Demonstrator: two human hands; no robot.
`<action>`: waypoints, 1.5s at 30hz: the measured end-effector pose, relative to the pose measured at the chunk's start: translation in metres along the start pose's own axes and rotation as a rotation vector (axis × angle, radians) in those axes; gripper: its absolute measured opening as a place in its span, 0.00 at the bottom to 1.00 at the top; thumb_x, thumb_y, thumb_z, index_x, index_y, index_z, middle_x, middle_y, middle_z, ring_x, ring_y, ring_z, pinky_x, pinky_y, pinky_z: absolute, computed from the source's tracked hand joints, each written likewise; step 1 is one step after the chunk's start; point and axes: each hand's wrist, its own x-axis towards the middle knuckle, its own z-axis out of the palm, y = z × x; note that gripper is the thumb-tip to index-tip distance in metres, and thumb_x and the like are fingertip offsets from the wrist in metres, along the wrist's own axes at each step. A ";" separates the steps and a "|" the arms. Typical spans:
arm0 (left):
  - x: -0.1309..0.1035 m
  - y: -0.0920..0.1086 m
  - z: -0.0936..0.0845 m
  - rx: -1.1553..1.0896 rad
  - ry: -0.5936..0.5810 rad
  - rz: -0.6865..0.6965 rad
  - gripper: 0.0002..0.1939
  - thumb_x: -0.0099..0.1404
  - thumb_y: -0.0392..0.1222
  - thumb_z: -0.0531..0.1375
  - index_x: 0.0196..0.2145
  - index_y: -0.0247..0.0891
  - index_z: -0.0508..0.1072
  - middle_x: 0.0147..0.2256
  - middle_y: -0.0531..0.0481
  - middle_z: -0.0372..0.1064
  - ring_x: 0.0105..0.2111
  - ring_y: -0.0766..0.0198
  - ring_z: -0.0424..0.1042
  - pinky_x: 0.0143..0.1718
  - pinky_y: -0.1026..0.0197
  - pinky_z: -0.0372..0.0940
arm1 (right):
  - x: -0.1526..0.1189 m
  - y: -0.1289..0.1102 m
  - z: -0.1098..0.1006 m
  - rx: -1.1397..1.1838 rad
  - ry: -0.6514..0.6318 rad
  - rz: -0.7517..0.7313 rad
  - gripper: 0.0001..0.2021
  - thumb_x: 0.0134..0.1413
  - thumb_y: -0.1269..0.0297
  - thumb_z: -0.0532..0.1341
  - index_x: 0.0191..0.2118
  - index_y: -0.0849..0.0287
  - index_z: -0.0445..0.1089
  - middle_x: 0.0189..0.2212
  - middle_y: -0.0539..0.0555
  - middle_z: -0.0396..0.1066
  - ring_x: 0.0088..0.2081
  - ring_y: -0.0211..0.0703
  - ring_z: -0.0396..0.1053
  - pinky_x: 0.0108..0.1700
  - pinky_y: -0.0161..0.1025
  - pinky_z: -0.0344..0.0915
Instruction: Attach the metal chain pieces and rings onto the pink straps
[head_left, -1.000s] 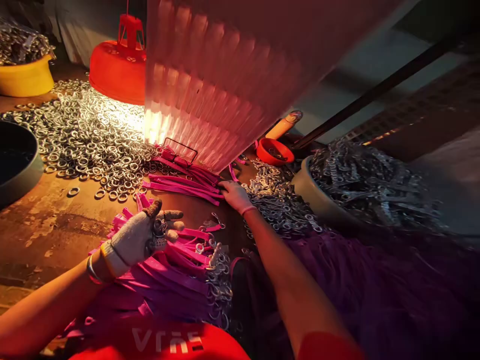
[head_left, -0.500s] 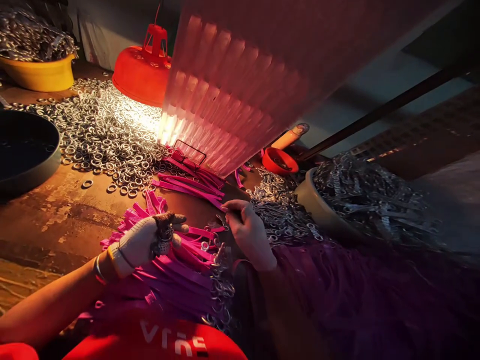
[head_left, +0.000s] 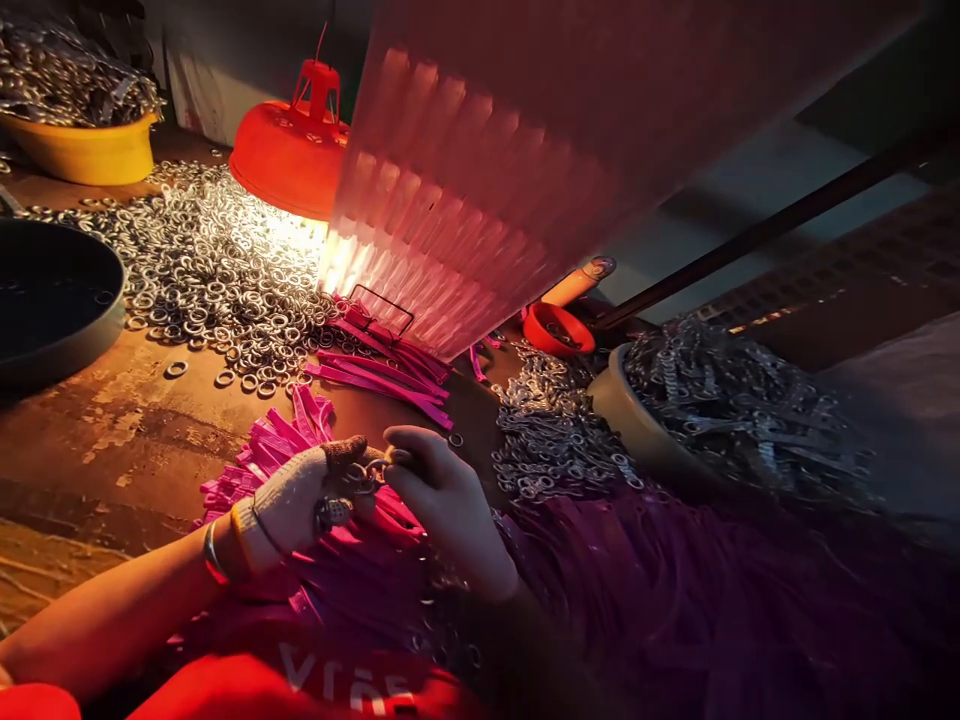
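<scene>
My left hand (head_left: 296, 500), in a white knit glove with dark fingertips, is closed around small metal rings (head_left: 365, 474) that show between its thumb and fingers. My right hand (head_left: 448, 510), its fingertips meeting the left hand's, pinches a metal ring; its fingers partly hide what is there. Below both hands spreads a pile of pink straps (head_left: 337, 570), with metal rings at some of their right ends. A smaller bundle of pink straps (head_left: 382, 385) lies just beyond my hands.
A heap of silver rings (head_left: 225, 280) sits under a red lamp (head_left: 289, 160). At left are a dark round pan (head_left: 112, 330) and a yellow basin (head_left: 112, 150). Metal hooks (head_left: 547, 430) and a full tub (head_left: 615, 400) lie right. A translucent sheet (head_left: 465, 200) hangs ahead.
My right hand has moved left, from the end of the pink strap bundle to my left hand. My left hand's fingers have curled in, with rings now showing between the hands.
</scene>
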 end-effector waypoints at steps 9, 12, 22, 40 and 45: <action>-0.002 0.004 0.007 0.206 0.043 -0.065 0.15 0.60 0.43 0.68 0.44 0.36 0.78 0.27 0.51 0.71 0.19 0.73 0.63 0.16 0.70 0.49 | -0.005 -0.002 0.001 0.030 0.165 0.076 0.12 0.56 0.60 0.62 0.46 0.55 0.73 0.37 0.51 0.76 0.35 0.39 0.73 0.38 0.37 0.72; -0.004 0.009 0.009 0.235 0.077 -0.052 0.19 0.59 0.42 0.69 0.47 0.34 0.77 0.27 0.51 0.70 0.18 0.75 0.61 0.15 0.71 0.47 | -0.005 -0.002 -0.004 0.095 0.254 0.136 0.12 0.57 0.59 0.62 0.46 0.55 0.73 0.35 0.50 0.75 0.33 0.40 0.72 0.34 0.37 0.71; -0.008 0.000 0.024 0.293 0.037 -0.024 0.15 0.60 0.47 0.68 0.42 0.36 0.77 0.25 0.53 0.67 0.19 0.74 0.60 0.16 0.71 0.47 | -0.014 -0.001 0.010 0.016 0.287 0.102 0.10 0.53 0.60 0.66 0.41 0.54 0.75 0.32 0.48 0.76 0.32 0.39 0.71 0.34 0.36 0.70; -0.004 0.022 0.024 0.855 -0.052 0.102 0.18 0.67 0.54 0.61 0.28 0.36 0.70 0.20 0.52 0.63 0.18 0.70 0.58 0.19 0.67 0.51 | -0.015 -0.005 0.005 -0.478 -0.028 -0.265 0.15 0.63 0.76 0.53 0.51 0.55 0.67 0.38 0.54 0.72 0.39 0.45 0.70 0.40 0.39 0.66; 0.003 0.016 0.021 0.853 0.028 0.220 0.07 0.58 0.41 0.65 0.29 0.37 0.70 0.22 0.53 0.64 0.21 0.70 0.59 0.22 0.67 0.56 | -0.015 0.000 0.007 -0.740 0.065 -0.235 0.19 0.58 0.78 0.54 0.54 0.57 0.66 0.39 0.57 0.71 0.38 0.47 0.68 0.38 0.41 0.63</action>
